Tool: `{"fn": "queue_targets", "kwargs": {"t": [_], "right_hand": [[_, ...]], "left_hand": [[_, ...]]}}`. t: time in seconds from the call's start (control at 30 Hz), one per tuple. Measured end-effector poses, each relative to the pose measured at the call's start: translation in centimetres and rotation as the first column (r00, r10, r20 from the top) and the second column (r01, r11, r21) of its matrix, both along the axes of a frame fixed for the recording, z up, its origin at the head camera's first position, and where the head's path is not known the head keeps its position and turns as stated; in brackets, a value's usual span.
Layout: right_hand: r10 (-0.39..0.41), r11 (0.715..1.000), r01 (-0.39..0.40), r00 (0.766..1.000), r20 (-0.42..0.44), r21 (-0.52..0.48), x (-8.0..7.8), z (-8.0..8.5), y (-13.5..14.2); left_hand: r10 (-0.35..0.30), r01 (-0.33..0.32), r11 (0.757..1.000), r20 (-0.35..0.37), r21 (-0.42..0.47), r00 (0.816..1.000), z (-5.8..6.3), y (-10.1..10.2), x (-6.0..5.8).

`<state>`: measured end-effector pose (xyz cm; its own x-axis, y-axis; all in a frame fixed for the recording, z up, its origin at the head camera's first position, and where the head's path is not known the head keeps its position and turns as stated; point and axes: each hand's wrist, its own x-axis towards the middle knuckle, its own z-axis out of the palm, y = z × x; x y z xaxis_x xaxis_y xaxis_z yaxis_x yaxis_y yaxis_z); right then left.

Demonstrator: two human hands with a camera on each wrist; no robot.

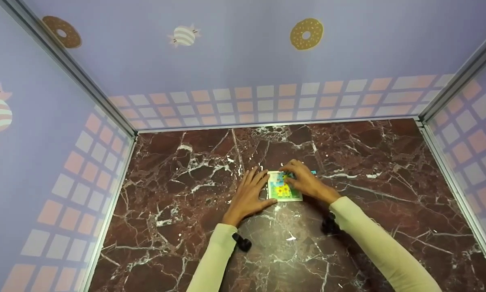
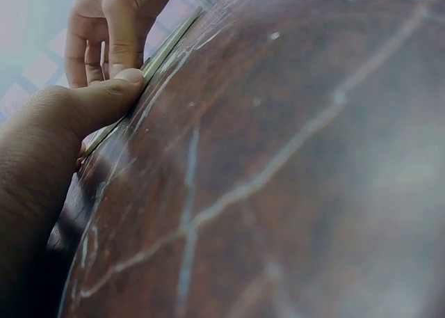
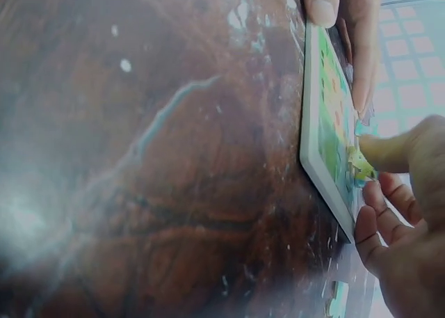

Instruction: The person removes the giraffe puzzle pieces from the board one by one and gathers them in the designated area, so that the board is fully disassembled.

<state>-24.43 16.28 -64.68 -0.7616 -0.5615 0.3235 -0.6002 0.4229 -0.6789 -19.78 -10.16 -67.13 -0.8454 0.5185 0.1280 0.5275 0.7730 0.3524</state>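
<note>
A small jigsaw puzzle (image 1: pixel 283 191) with yellow flowers on green lies flat in a pale frame on the dark marbled tabletop. My left hand (image 1: pixel 250 194) spreads along its left side, with the thumb (image 2: pixel 125 83) resting on the near left corner and the other fingers straight. Over the upper right part of the picture, my right hand (image 1: pixel 304 179) pinches a yellow-green puzzle piece (image 3: pixel 361 166) between thumb and fingers. That piece stands tilted above the picture in the right wrist view. The hand hides the puzzle's upper right corner in the head view.
Another puzzle piece (image 1: pixel 313 172), with blue on it, lies just beyond the right hand. Pale walls printed with squares and sweets (image 1: pixel 184 35) enclose the table (image 1: pixel 178 227) at the back and both sides. Each wrist carries a dark strapped device (image 1: pixel 243 242).
</note>
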Motion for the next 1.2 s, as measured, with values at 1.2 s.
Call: {"fn": "queue_targets", "kwargs": {"t": [1.2], "right_hand": [[-0.241,0.939,0.249,0.969,0.064,-0.238,2.4,1.5,6.2]], "left_hand": [[0.015,-0.015,1.0,0.039,0.003,0.999,0.1,0.0,0.1]]}}
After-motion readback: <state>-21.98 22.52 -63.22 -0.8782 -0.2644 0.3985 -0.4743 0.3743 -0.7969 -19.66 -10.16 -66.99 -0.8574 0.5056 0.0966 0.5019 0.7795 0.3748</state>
